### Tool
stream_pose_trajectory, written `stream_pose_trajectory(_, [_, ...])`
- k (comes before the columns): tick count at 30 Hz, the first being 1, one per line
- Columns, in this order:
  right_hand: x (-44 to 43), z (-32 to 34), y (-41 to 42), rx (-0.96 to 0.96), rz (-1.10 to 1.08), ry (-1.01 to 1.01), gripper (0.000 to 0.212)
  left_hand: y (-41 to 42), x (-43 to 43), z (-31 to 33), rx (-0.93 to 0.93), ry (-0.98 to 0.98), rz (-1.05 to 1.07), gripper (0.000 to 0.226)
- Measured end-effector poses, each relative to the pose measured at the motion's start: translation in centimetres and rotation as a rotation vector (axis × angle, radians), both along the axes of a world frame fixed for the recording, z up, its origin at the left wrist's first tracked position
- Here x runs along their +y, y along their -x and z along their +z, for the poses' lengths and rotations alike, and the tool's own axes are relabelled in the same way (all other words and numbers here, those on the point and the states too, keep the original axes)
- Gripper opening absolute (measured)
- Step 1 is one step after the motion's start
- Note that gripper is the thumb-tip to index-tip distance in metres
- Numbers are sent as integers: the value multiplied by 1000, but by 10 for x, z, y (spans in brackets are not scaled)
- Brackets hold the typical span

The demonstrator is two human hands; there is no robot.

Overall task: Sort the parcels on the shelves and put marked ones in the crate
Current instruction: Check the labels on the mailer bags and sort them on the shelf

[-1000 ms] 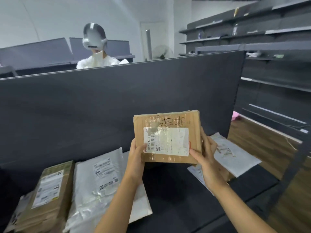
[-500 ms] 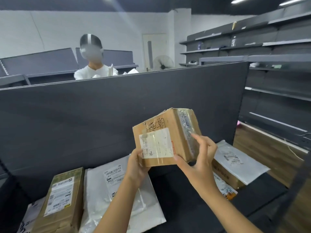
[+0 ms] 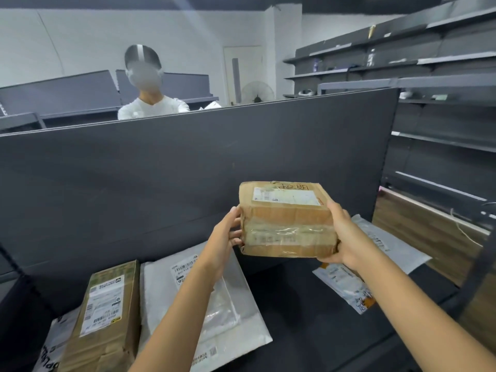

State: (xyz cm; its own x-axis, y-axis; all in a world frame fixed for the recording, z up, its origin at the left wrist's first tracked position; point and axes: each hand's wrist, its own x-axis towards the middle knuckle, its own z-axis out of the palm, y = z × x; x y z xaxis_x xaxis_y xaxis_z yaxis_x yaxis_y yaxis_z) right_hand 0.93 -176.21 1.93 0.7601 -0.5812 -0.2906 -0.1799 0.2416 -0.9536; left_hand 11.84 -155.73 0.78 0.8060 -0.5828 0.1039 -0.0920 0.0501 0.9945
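Note:
I hold a brown cardboard parcel (image 3: 287, 224) above the dark shelf (image 3: 295, 318), its white label and black handwriting facing up and its taped side toward me. My left hand (image 3: 226, 232) grips its left end. My right hand (image 3: 346, 237) grips its right end and lower corner. On the shelf below lie a tall brown box with a label (image 3: 104, 312), a white poly mailer (image 3: 204, 304) under my left forearm, and grey mailers (image 3: 386, 245) at the right. No crate is in view.
A dark back panel (image 3: 161, 170) rises behind the shelf. A person in white (image 3: 153, 103) stands beyond it. Dark shelving (image 3: 442, 116) lines the right wall. Wood floor (image 3: 429, 237) shows at the right past the shelf post.
I have tilted the parcel so its labelled face points up and its taped side faces me. My right hand has slid to the parcel's right end.

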Motion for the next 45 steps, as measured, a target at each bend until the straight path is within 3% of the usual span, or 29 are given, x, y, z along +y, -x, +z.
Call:
stream_pose_trajectory(5, [-2,-9,3,-245,-8,-30,6,15,-3,2,-84,49,29,47])
stream_pose_trajectory(11, [-10,-22,0,-416,-27,-240,26,50,-5,1,-386,-78,49,46])
stream_pose_trajectory(15, [-12,-29,1,-422,-18,-256,35,62,-3,-5,-533,-136,66,52])
stream_pose_trajectory(17, [-9,-30,2,-420,-9,-200,34,61,-1,-3,-491,-104,79,48])
stream_pose_trajectory(22, [2,-36,9,-491,0,100,42,50,5,3,-194,84,112,14])
stream_pose_trajectory(26, [10,-44,17,-521,48,330,44,41,6,-4,-132,76,188,21])
stream_pose_trajectory(31, [9,-40,18,-506,67,317,40,36,7,-8,-124,75,161,23])
stream_pose_trajectory(36, [1,-46,19,-444,77,305,50,37,1,-9,-112,111,130,28])
stream_pose_trajectory(45, [-21,-62,59,-397,-34,198,39,54,-39,-19,-86,34,20,31])
